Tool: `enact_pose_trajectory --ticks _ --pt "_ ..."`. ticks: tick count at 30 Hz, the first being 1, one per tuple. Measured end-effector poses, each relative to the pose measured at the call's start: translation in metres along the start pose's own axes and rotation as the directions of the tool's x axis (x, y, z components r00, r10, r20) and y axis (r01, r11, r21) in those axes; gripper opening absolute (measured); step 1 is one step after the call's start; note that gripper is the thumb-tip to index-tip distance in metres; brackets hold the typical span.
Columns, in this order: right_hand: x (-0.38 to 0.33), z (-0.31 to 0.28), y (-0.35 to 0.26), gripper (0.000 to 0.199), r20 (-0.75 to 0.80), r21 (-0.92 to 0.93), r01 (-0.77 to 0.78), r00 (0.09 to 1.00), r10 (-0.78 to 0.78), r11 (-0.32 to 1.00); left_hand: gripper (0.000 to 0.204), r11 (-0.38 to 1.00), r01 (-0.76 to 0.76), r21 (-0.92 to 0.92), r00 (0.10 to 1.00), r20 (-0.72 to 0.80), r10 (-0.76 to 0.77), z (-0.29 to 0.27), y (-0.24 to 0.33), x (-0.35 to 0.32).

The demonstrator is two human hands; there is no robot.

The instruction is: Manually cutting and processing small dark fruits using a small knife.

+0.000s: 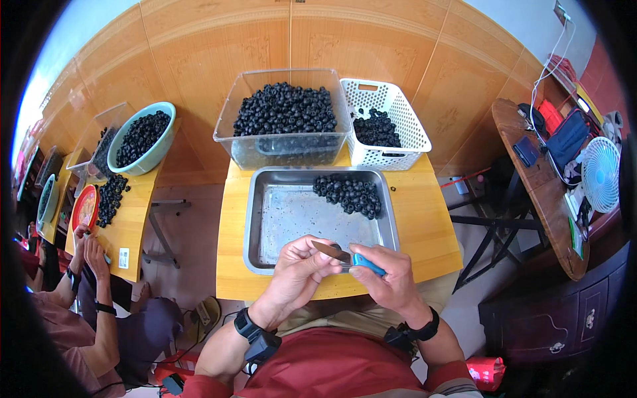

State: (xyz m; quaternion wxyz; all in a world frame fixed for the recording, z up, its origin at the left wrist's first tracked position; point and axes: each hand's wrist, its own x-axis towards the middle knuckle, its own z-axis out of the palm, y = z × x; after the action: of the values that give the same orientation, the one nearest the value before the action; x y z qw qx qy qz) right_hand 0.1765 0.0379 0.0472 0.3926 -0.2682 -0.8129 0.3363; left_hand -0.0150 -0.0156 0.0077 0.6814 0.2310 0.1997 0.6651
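Note:
My right hand (387, 270) grips a small knife by its blue handle (369, 264). The knife's brownish blade (330, 252) points up and left, across the fingertips of my left hand (300, 266). Those fingers are pinched together under the blade; whatever they hold is mostly hidden. Both hands hover over the near edge of a metal tray (279, 225). In the tray's far right corner lies a heap of small, round, black pieces (350, 196), some with holes in them. Dark crumbs are scattered on its bottom.
Behind the tray stand a clear plastic bin (285, 144) full of black pieces and a white perforated basket (388, 158) holding fewer. At left, a co-worker sits at another table with a green basin (162, 142) and a red plate (85, 207). A fan (600, 174) stands on the right table.

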Motion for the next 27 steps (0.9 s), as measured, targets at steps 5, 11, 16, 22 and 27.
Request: enact_pose_trajectory --ticks 5,11,16,22,27 --pt "0.0 0.007 0.002 0.033 -0.02 -0.064 0.021 1.0 -0.022 0.998 0.014 0.999 -0.033 0.004 0.999 -0.005 0.033 0.005 0.006 -0.01" --pt "0.007 0.0 0.018 0.036 -0.143 0.197 -0.159 0.972 0.189 0.967 0.012 0.997 -0.079 0.008 0.996 0.052 0.078 0.013 0.02 -0.014" --pt "0.019 0.002 -0.007 0.041 0.08 0.233 -0.066 0.996 0.049 0.97 0.015 0.999 -0.033 -0.002 0.999 -0.01 0.033 0.008 0.013 -0.013" --pt "0.025 0.013 -0.005 0.034 0.124 0.232 0.076 0.986 -0.107 0.97 0.018 1.0 -0.009 0.01 1.0 0.007 0.009 0.007 0.01 -0.016" --pt "0.022 0.011 0.006 0.031 0.159 0.204 0.085 0.98 -0.119 0.975 0.017 0.999 0.033 0.03 0.999 -0.026 -0.032 0.006 0.005 -0.019"
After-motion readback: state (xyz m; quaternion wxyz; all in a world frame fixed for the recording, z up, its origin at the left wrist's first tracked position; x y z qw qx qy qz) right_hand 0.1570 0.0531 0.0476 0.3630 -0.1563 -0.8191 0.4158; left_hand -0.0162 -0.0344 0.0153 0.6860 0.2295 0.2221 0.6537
